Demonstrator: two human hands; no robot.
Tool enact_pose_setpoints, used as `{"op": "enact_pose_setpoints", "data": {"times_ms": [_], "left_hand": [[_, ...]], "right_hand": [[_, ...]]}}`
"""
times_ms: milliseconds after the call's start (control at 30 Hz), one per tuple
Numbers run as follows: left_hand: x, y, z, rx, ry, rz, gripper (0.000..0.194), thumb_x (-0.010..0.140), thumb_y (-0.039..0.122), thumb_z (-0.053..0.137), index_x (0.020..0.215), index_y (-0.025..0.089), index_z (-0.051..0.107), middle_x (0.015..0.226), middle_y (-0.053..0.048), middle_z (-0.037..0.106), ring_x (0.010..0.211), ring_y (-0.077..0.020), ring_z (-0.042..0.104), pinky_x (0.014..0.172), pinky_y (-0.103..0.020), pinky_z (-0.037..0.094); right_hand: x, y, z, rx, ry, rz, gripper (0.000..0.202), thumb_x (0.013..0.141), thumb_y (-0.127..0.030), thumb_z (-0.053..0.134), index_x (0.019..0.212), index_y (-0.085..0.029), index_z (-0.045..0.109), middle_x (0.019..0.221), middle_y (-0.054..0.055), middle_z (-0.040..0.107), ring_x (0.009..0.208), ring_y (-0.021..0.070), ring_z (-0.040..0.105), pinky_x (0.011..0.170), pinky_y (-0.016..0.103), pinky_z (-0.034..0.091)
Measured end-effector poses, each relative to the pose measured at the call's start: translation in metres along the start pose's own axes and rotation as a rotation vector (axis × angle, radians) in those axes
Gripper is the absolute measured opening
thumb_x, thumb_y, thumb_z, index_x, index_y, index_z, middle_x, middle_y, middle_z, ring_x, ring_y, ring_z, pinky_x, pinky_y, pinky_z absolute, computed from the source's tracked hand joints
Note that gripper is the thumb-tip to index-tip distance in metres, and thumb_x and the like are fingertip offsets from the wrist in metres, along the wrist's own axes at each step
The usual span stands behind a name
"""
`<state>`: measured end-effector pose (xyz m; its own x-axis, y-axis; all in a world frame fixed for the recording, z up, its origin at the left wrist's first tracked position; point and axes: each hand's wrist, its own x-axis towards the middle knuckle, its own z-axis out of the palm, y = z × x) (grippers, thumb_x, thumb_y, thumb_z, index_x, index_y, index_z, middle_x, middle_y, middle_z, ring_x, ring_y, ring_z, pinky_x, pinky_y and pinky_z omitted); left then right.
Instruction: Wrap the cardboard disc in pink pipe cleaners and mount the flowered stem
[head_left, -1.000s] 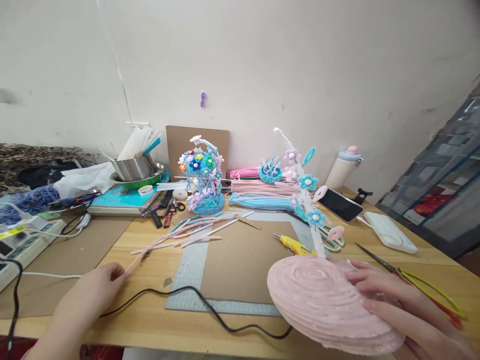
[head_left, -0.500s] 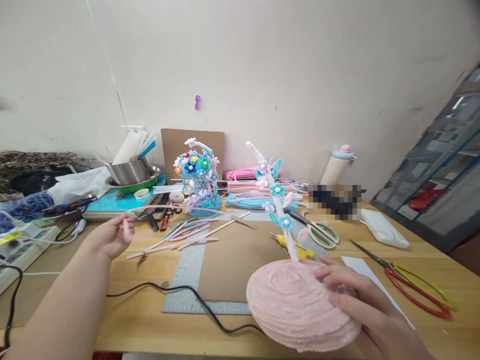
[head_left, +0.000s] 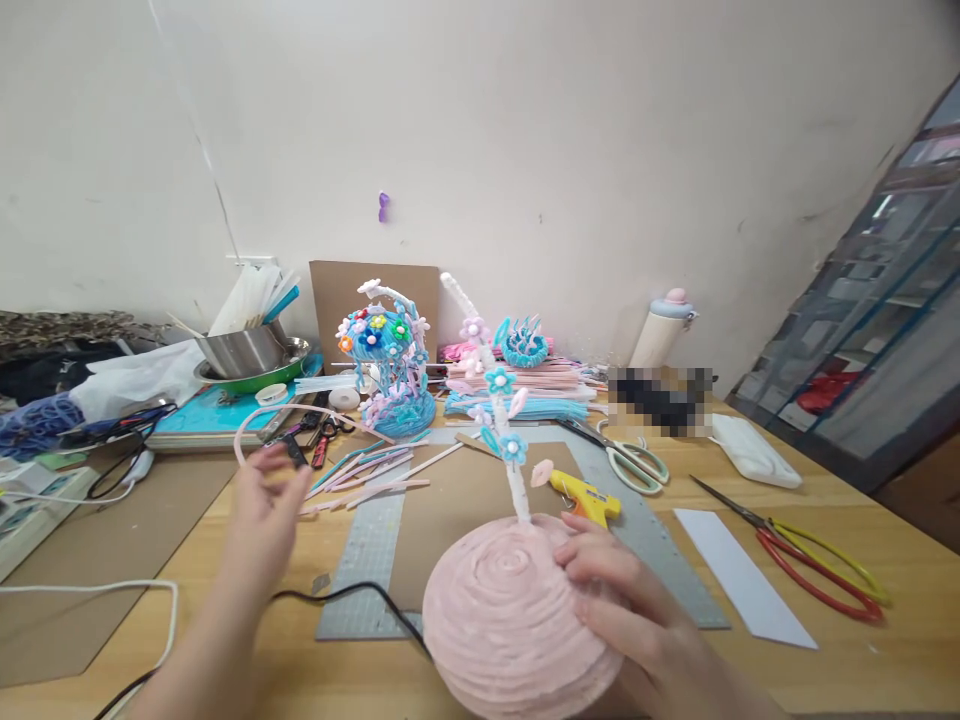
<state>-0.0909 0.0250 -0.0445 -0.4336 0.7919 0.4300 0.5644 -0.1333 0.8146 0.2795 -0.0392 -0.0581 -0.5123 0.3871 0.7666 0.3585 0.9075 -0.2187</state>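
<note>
My right hand point(head_left: 630, 590) grips the side of a pink coiled dome point(head_left: 510, 610), fingers spread over its edge. From behind the dome rises a white wrapped stem point(head_left: 517, 490), leaning left, with blue flowers point(head_left: 513, 447), lilac flowers and leaves along it. My left hand point(head_left: 270, 500), slightly blurred, has its fingers closed around one end of a pink pipe cleaner point(head_left: 259, 412). That strip arcs up and over to the right, toward several loose pipe cleaners point(head_left: 375, 470) on the table.
A yellow glue gun point(head_left: 589, 497) lies on the cutting mat point(head_left: 660, 560) behind the dome. White-handled scissors point(head_left: 634, 465) and red-and-yellow scissors point(head_left: 810, 560) lie to the right. A decorated blue flower lamp shape point(head_left: 397, 410) stands at the back. A black cable point(head_left: 360, 590) crosses the front.
My left hand has moved right and down, and its pink pipe cleaner now bends into an arc. The dome and stem, with my right hand, have shifted left in view.
</note>
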Motion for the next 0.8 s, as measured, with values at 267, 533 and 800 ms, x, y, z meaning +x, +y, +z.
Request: {"op": "enact_pose_setpoints", "data": {"times_ms": [267, 533, 800], "left_hand": [[-0.114, 0.067, 0.03, -1.06, -0.813, -1.1, 0.062, 0.075, 0.045, 0.068, 0.127, 0.013, 0.055, 0.111, -0.017, 0.072, 0.109, -0.0351, 0.066, 0.092, -0.046, 0.052], [-0.103, 0.073, 0.042, -1.0, -0.456, -0.921, 0.067, 0.077, 0.014, 0.071, 0.14, 0.016, 0.046, 0.115, -0.013, 0.073, 0.106, -0.0289, 0.069, 0.08, -0.033, 0.059], [-0.109, 0.072, 0.07, -1.092, -0.445, -0.796, 0.059, 0.085, 0.026, 0.064, 0.14, 0.021, 0.045, 0.127, -0.01, 0.067, 0.12, -0.0256, 0.06, 0.096, -0.033, 0.053]], "right_hand": [[0.013, 0.0, 0.022, 0.097, 0.001, -0.051, 0.042, 0.082, 0.0, 0.052, 0.112, -0.029, 0.055, 0.115, 0.005, 0.057, 0.114, 0.0227, 0.056, 0.112, 0.056, 0.034], [0.007, 0.001, 0.047, 0.714, 0.53, 0.96, 0.032, 0.088, -0.025, 0.061, 0.119, -0.031, 0.055, 0.128, 0.006, 0.06, 0.123, 0.0259, 0.054, 0.106, 0.052, 0.04], [0.026, 0.001, 0.064, 1.553, 0.538, 1.313, 0.04, 0.077, -0.015, 0.072, 0.116, -0.023, 0.063, 0.105, 0.004, 0.075, 0.094, 0.0207, 0.07, 0.079, 0.033, 0.056]]}}
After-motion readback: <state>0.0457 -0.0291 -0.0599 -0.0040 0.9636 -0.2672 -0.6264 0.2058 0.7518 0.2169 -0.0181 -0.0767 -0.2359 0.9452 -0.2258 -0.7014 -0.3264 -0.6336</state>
